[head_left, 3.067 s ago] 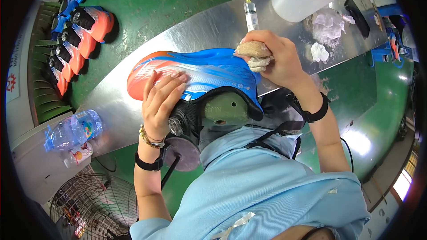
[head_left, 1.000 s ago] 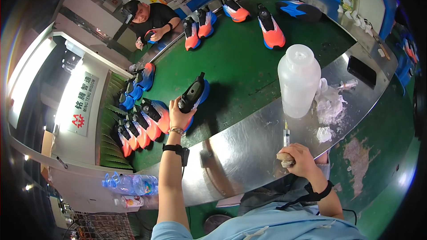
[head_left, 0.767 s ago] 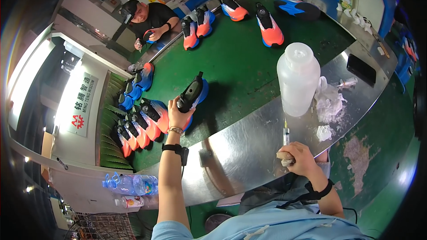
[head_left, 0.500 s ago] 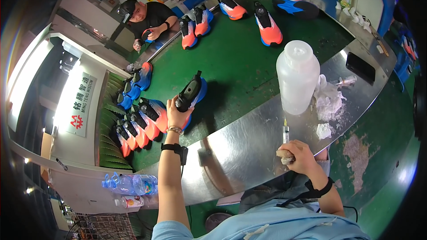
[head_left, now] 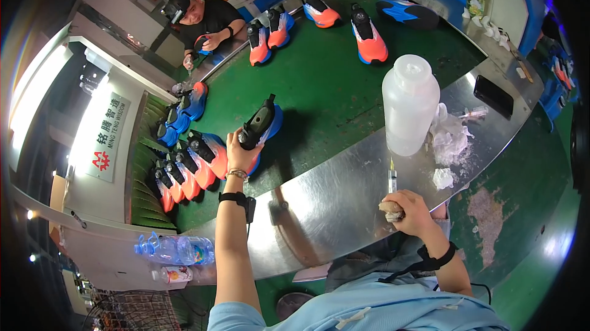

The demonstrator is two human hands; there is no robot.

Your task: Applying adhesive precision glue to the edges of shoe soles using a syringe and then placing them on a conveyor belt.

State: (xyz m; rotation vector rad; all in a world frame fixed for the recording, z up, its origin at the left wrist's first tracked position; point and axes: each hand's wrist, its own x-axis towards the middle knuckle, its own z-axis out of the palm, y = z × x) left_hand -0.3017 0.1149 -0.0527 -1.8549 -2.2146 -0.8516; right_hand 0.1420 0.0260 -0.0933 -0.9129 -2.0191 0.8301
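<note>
My left hand point(head_left: 241, 154) is closed round a sneaker point(head_left: 270, 123) with a dark last or insert in its opening, a blue sole and an orange part near my wrist. The sneaker rests on or just over the green surface point(head_left: 307, 85); I cannot tell which. In my right hand point(head_left: 413, 213), a syringe point(head_left: 392, 181) points up and away, its thin yellowish tip near the foot of a white plastic bottle point(head_left: 410, 110). A brownish lump point(head_left: 391, 210) is also gripped in that hand, its kind unclear.
Orange and blue sneakers point(head_left: 190, 168) line the left side; several more point(head_left: 370, 39) stand at the far side. Crumpled white tissue point(head_left: 450, 140), another syringe point(head_left: 476, 113) and a black phone point(head_left: 493, 96) lie on the metal edge point(head_left: 338, 208). A co-worker point(head_left: 212, 21) handles a shoe at the far left.
The whole view has shifted slightly. Both my hands keep their holds on the sneaker and the syringe. The co-worker's head and hands have moved a little.
</note>
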